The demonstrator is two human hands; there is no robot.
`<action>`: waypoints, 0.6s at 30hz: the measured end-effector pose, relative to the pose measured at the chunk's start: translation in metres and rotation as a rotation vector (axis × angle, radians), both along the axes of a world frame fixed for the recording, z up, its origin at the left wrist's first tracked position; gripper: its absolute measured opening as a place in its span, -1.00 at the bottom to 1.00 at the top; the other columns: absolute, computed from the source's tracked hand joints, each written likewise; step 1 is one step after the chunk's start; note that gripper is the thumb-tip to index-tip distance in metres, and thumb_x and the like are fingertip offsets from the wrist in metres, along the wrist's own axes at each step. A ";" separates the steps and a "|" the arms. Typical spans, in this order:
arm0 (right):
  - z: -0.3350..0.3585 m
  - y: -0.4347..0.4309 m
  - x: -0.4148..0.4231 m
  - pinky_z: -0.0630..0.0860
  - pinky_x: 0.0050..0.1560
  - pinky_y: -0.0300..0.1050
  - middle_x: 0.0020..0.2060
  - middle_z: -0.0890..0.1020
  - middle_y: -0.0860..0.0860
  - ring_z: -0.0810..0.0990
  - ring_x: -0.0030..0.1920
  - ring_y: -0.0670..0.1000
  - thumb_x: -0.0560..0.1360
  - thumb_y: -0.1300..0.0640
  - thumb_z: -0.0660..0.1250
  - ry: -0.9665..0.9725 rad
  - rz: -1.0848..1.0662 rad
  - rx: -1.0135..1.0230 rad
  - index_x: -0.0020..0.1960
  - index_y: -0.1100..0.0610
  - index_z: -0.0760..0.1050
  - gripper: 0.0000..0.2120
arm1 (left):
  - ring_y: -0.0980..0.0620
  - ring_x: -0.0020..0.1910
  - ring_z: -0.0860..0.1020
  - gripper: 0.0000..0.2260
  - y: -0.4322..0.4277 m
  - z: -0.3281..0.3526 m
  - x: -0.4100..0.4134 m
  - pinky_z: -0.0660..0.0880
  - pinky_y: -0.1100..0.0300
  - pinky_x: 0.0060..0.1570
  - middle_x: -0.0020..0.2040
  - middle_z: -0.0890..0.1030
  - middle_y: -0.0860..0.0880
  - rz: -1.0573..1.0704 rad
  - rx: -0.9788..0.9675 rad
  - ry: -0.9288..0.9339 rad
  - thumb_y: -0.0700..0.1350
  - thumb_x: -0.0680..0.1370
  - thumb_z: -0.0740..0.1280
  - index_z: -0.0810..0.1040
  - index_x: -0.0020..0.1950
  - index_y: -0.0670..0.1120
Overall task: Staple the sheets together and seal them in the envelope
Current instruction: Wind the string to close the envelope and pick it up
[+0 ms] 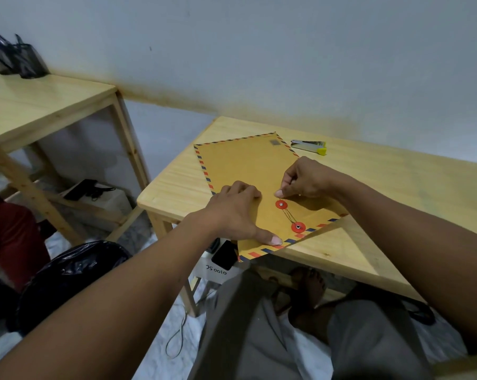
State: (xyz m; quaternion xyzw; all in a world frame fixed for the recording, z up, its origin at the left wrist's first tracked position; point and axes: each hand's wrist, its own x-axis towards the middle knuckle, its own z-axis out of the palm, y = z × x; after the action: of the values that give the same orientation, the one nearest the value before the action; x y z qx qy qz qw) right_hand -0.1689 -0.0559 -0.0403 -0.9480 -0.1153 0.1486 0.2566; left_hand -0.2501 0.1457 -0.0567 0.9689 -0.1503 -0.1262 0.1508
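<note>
Left hand (pixel 232 212) pins envelope (pixel 245 165), right hand (pixel 306 179) pinches string (pixel 289 216), stapler (pixel 310 147) beyond.

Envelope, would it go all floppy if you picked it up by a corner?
Probably only a bit: the envelope has a corner sticking out past the table edge without drooping. It looks thin, so likely light. It may slide easily, since the left hand presses it flat while the right hand pinches the string.

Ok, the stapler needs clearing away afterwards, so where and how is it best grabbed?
Probably pinch the small silver and yellow stapler across its long sides at mid-body, coming down from above: it lies flat on the wooden table, lengthwise left-right, both sides exposed.
</note>
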 end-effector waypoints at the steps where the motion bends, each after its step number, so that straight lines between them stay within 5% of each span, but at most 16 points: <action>1: -0.001 -0.004 0.000 0.48 -0.13 -0.11 -0.20 0.69 0.02 0.58 -0.14 -0.03 0.42 0.05 0.54 -0.013 -0.014 -0.011 -0.12 0.14 0.68 -0.84 | -0.10 0.52 0.18 0.04 0.000 -0.001 0.000 0.24 -0.11 0.47 0.54 0.20 0.01 0.005 -0.003 0.001 0.45 0.24 0.49 0.19 0.58 0.06; 9: -0.011 -0.023 -0.018 0.43 -0.24 -0.17 -0.25 0.65 -0.03 0.57 -0.19 -0.04 0.45 0.03 0.51 -0.209 -0.040 0.017 -0.19 0.06 0.61 -0.86 | -0.13 0.50 0.22 -0.01 -0.011 -0.001 0.002 0.30 -0.13 0.42 0.53 0.24 -0.04 0.097 -0.034 0.000 0.53 0.26 0.39 0.25 0.54 0.02; 18: -0.008 0.019 -0.016 0.39 -0.29 -0.30 -0.30 0.63 -0.09 0.56 -0.27 -0.14 0.46 0.08 0.50 -0.173 0.148 0.053 -0.15 0.07 0.63 -0.91 | -0.12 0.47 0.24 -0.08 -0.022 -0.034 -0.010 0.16 -0.16 0.49 0.43 0.31 -0.04 0.117 -0.035 -0.269 0.64 0.29 0.15 0.31 0.42 0.02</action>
State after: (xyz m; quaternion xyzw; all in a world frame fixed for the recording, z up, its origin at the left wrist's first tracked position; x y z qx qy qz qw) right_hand -0.1849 -0.0370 -0.0485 -0.9391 -0.2106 0.0817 0.2591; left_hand -0.2605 0.1241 -0.0907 0.9813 -0.1147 0.0164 0.1535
